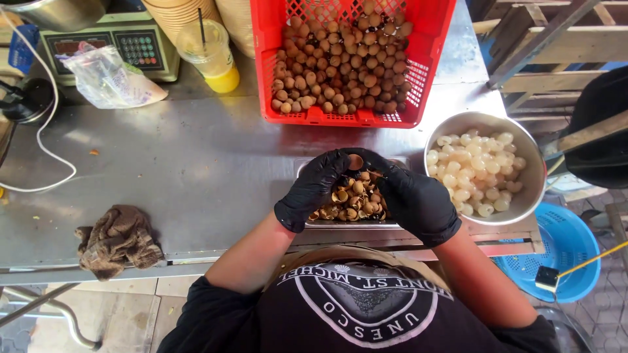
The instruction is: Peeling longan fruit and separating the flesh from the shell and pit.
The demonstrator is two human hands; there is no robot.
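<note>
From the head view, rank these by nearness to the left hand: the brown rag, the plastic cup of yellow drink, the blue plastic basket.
1. Brown crumpled rag: on the steel table, down and left of the black-gloved left hand.
2. Clear plastic cup of yellow drink: up-left, near the scale.
3. Blue plastic basket: far right, beyond the right hand, below the table edge.
</note>
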